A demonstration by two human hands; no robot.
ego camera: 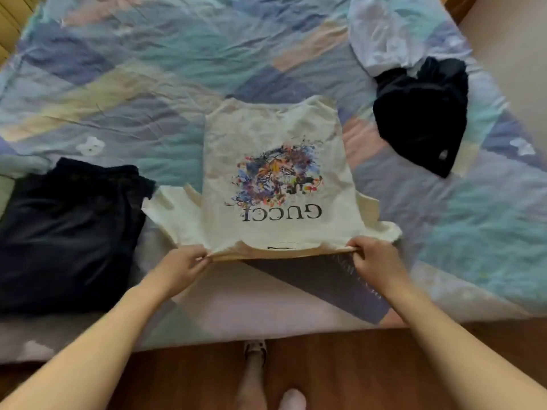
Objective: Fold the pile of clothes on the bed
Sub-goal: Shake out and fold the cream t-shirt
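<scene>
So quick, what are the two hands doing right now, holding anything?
Left hand: closed, pinching the near edge of the white T-shirt.
Right hand: closed, pinching the same edge on the other side.

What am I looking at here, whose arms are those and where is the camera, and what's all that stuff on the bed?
There is no machine here. A person wears a wide-angle camera on the head, looking forward and down, so the two bare arms reaching in from the bottom are that person's own, and the feet show on the wooden floor below.

The surface is a bed with a patchwork cover. In the middle lies a cream T-shirt with a flower print, its lettering upside down to the camera. The left hand and the right hand each pinch its near edge in their fingers, lifting it slightly.

At the left lies a dark garment that looks already folded. At the far right, still crumpled, are a black garment and, behind it, a pale lilac-white one.
</scene>
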